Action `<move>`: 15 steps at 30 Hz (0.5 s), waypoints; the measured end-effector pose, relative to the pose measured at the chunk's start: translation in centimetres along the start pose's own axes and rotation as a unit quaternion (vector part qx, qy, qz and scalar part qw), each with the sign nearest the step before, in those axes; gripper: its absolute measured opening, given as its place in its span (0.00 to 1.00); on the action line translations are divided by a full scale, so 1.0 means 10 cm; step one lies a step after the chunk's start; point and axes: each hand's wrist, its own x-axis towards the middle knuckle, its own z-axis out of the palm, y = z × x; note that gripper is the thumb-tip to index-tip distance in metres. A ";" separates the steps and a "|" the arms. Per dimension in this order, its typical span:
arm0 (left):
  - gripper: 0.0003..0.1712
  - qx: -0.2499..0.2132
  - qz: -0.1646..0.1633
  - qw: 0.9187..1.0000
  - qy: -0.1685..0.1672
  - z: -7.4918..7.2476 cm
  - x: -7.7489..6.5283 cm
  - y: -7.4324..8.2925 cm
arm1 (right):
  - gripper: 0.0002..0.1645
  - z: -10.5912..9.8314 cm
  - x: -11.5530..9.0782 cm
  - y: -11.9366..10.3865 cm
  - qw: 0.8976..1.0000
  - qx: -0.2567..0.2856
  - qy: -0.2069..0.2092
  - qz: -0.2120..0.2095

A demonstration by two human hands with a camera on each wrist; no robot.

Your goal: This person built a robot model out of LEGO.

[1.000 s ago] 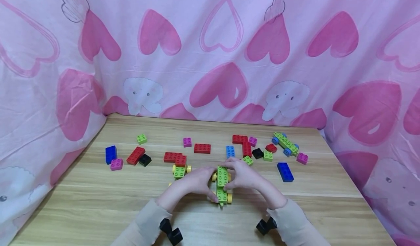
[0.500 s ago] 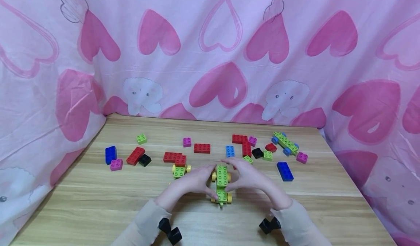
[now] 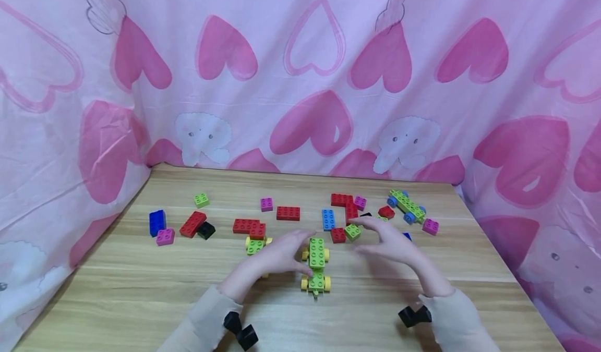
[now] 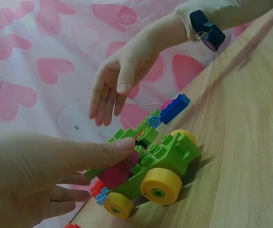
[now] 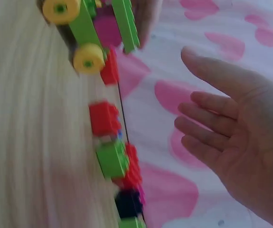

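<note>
The table spreads beneath both hands. The left hand has thumb and fingers spread apart, its thumb by the near part of the yellow-wheeled car; whether it touches is unclear. The right hand is relaxed, fingers apart, holding nothing. The car stands just right of the left hand and well left of the right hand. It looks like light, stiff, smooth plastic, unlikely to break but likely to roll on its yellow wheels; gripping the green base by its sides between the wheels should steady it better than lifting by the stacked magenta block. A small red brick and a smaller-looking green brick lie just beyond the right hand's fingertips.
</note>
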 end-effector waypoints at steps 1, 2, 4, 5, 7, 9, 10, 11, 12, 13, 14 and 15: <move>0.53 0.001 0.004 1.000 0.001 0.00 0.00 0.00 | 0.35 -0.04 -0.02 0.04 1.000 -0.008 0.013 -0.005; 0.52 0.002 0.008 1.000 0.002 0.00 0.00 0.00 | 0.34 -0.08 -0.03 0.08 1.000 -0.014 0.024 -0.011; 0.51 0.004 0.014 1.000 0.004 0.00 0.01 -0.01 | 0.31 -0.16 -0.05 0.17 0.998 -0.025 0.046 -0.025; 0.50 0.003 0.014 1.000 0.004 0.00 0.01 -0.01 | 0.29 -0.20 -0.05 0.21 0.998 -0.029 0.056 -0.027; 0.50 0.005 0.015 1.000 0.005 0.01 0.02 -0.02 | 0.27 -0.29 -0.05 0.29 0.996 -0.038 0.071 -0.026; 0.50 0.005 0.014 1.000 0.006 0.01 0.02 -0.02 | 0.25 -0.37 -0.06 0.37 0.996 -0.048 0.078 -0.017; 0.49 0.005 0.014 1.000 0.006 0.02 0.02 -0.02 | 0.24 -0.41 -0.06 0.40 0.995 -0.055 0.081 -0.010; 0.49 0.005 0.015 1.000 0.007 0.02 0.03 -0.02 | 0.24 -0.44 -0.06 0.44 0.995 -0.061 0.083 0.000; 0.49 0.006 0.015 1.000 0.007 0.02 0.03 -0.02 | 0.24 -0.47 -0.06 0.47 0.994 -0.068 0.086 0.003; 0.49 0.006 0.015 1.000 0.007 0.02 0.03 -0.02 | 0.24 -0.50 -0.06 0.51 0.993 -0.075 0.088 0.006; 0.49 0.007 0.015 1.000 0.008 0.02 0.03 -0.02 | 0.23 -0.52 -0.06 0.55 0.993 -0.079 0.091 0.011; 0.49 0.008 0.015 1.000 0.008 0.02 0.03 -0.02 | 0.23 -0.54 -0.06 0.59 0.992 -0.081 0.094 0.015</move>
